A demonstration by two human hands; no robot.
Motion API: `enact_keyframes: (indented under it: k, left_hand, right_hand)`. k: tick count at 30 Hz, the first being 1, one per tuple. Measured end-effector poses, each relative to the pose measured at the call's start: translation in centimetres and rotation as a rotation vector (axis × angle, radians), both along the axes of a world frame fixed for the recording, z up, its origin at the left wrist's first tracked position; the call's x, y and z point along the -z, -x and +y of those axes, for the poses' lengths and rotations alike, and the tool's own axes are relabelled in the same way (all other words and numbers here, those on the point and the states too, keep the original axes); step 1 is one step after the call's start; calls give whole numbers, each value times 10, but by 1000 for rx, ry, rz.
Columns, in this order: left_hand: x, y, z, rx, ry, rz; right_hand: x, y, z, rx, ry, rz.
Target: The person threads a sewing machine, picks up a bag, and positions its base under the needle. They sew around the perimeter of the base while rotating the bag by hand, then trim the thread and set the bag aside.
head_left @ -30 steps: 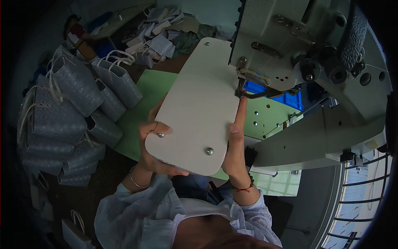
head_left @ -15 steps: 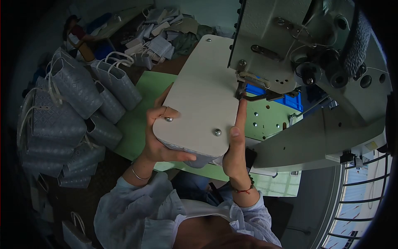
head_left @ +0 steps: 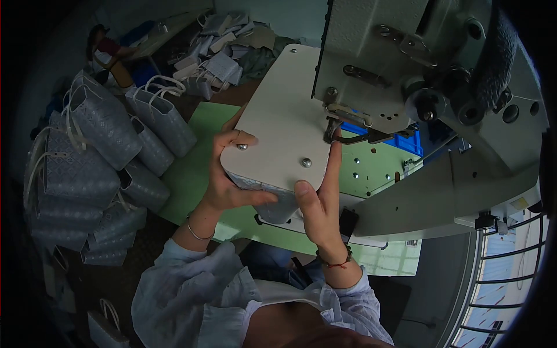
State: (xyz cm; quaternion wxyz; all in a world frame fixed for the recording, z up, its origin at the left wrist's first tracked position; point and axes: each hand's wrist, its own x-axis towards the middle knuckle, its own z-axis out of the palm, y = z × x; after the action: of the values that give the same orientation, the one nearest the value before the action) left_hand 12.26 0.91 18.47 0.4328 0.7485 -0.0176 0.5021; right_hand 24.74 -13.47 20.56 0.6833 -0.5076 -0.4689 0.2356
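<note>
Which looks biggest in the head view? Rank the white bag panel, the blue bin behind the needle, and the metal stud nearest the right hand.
1. white bag panel, by far the largest.
2. blue bin, partly hidden by the sewing machine and farther off, so its true size is unsure.
3. metal stud, tiny.

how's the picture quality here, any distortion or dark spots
Head view: strong fisheye bending, black vignette at the corners; the grey patterned bags sit in dim shadow, while the barred window is bright; the off-white bag base panel and both hands are sharp.
</note>
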Motion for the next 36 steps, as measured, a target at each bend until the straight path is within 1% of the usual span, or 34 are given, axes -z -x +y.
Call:
enact_keyframes:
  k: [3, 6, 8, 9, 11, 12, 14, 17, 19, 23, 25, 26, 27, 28, 29, 31, 32, 36]
  left_hand:
    - [-1, -3, 2, 3, 40, 7]
    - [0, -9, 6, -9, 40, 2]
    - [-1, -11, 10, -18, 17, -7]
    - [-2, -13, 12, -12, 11, -4]
    - [-2, -17, 16, 0, 6, -1]
    - [-2, -18, 17, -5, -7, 0]
    - [-3, -21, 21, -12, -23, 1]
    - [-5, -25, 23, -14, -74, -32]
    - [-6, -23, 22, -7, 39, 16]
    - [-18, -16, 22, -57, 28, 85]
    - [-41, -6, 18, -154, -94, 291]
    - [-53, -4, 17, -151, -93, 294]
    - [-65, -3, 19, -179, -212, 407]
    - [-77, -4, 21, -208, -329, 518]
    - [-88, -8, 24, -207, -324, 518]
    - [-109, -20, 35, -126, -650, 760]
    - [-120, -28, 39, -126, -645, 761]
    - [-137, -57, 44, 109, -735, 1007]
  right_hand:
    - [2, -1, 4, 26, 7, -55]
    - [0, 1, 10, 59, 7, -17]
    - [2, 5, 17, 68, -96, 142]
    - [2, 6, 20, 67, -98, 143]
    - [4, 5, 27, 142, -114, 160]
    - [6, 4, 30, 144, -115, 160]
    - [10, 3, 38, 260, -128, 79]
    - [14, -1, 46, 278, -177, 121]
    - [11, -1, 48, 269, -193, 131]
    - [15, -3, 53, 297, -253, 114]
    - [9, -4, 51, 277, -243, 144]
    - [8, -4, 50, 258, -236, 176]
    - [8, -5, 52, 261, -234, 176]
    - [10, -6, 54, 283, -260, 134]
    - [10, -7, 55, 305, -286, 92]
    - [6, -7, 54, 288, -265, 116]
    - [5, -8, 54, 272, -249, 139]
    - [6, -10, 56, 309, -245, 108]
